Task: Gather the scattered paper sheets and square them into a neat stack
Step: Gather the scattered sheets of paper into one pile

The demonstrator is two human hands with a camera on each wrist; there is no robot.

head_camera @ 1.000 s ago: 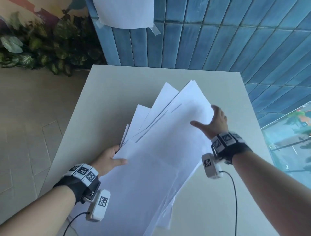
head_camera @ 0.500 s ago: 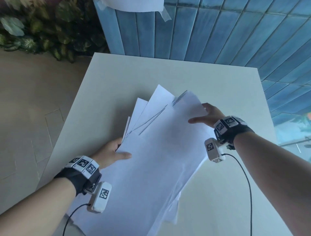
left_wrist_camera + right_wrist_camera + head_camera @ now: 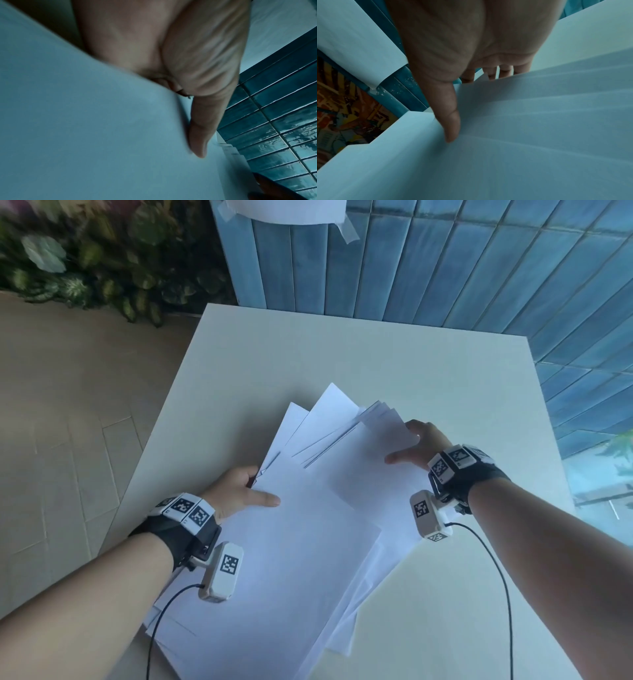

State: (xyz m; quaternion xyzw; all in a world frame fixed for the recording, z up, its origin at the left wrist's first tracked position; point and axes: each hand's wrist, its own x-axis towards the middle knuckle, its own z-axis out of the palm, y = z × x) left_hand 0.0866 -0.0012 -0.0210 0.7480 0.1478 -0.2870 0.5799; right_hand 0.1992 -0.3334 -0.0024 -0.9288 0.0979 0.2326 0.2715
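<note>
Paper sheets (image 3: 301, 529) fanned out across the pale table (image 3: 359, 354), held at both sides.

Left hand (image 3: 236, 491) grips the pile's left edge, thumb flat on the top sheet and fingers tucked under the edges (the left wrist view shows the thumb pressed on paper). Right hand (image 3: 419, 445) holds the far right corner, thumb on top, fingers behind the lifted edges, which curl up slightly. Far corners of the sheets splay apart toward the blue tiled wall (image 3: 445, 261); near ends overhang the table's front edge. Leafy plants (image 3: 85, 258) stand at the far left.
</note>
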